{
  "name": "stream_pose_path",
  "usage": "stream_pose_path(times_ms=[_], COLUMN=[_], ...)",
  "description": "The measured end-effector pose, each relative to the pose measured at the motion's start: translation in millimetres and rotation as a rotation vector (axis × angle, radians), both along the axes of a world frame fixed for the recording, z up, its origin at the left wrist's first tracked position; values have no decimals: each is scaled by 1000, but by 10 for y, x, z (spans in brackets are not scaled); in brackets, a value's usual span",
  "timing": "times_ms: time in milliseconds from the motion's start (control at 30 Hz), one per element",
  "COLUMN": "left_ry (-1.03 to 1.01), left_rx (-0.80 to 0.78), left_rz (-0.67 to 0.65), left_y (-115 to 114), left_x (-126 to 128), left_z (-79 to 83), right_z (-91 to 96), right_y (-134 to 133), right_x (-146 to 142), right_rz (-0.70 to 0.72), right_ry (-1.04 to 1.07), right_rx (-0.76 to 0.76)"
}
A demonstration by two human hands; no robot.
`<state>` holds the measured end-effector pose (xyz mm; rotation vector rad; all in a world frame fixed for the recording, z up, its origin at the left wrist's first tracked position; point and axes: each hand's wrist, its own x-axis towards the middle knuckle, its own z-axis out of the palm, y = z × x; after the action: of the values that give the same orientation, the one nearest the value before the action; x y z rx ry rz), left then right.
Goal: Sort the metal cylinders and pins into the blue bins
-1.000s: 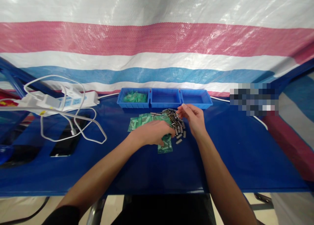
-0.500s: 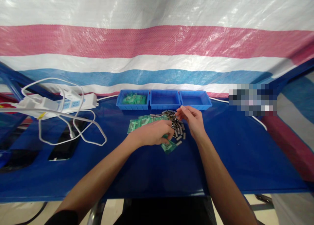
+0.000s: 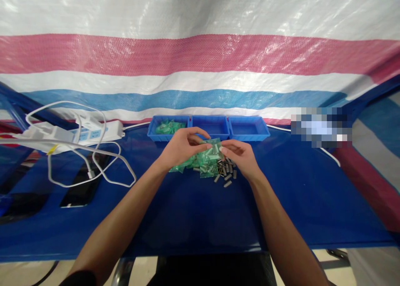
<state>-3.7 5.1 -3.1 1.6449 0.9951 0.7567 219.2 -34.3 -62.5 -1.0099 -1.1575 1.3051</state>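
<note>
1. Two bare hands meet over a blue table [image 3: 193, 219] covered with a fine mesh-like cloth. The left hand [image 3: 179, 146] and the right hand [image 3: 239, 157] both hold one small green bag [image 3: 208, 157], of thin, shiny, see-through plastic, with small pieces inside.
2. Just under and beside the right fingers lies a heap of short grey metal pins [image 3: 225, 173], cylinder-shaped. More green bags [image 3: 179, 166] lie flat below the left fingers.
3. Beyond the fingers stand three blue plastic trays [image 3: 210, 127] in a row, rectangular; the one on the left has green bags in it.
4. Half a second ago the left hand was pressed low on the bags on the table and the right hand was raised alone above the pins. Now the bag is lifted off the table, and both hands have come together on it.
5. The left fingers are curled, the thumb and forefinger pinching the bag's upper edge. The right fingers [image 3: 225, 149] are half closed and pinch the bag's right side.
6. Far left of the fingers lies a white power strip [image 3: 93, 130] with looped white cables.
</note>
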Motion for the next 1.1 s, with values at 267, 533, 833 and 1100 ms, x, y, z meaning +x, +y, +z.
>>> stream_pose_path(times_ms=[267, 533, 833, 1100], left_ry=[-85, 4, 567, 534], left_rx=[-17, 307, 830, 732], left_rz=[-13, 147, 450, -140], left_y=[-8, 0, 295, 141], left_x=[42, 21, -398, -182], left_z=[-58, -6, -155, -80], right_z=[1, -16, -14, 33], right_y=[13, 19, 27, 25], right_x=[-32, -63, -22, -18], right_rz=[-111, -114, -123, -110], right_ry=[28, 5, 20, 25], right_rx=[31, 37, -21, -51])
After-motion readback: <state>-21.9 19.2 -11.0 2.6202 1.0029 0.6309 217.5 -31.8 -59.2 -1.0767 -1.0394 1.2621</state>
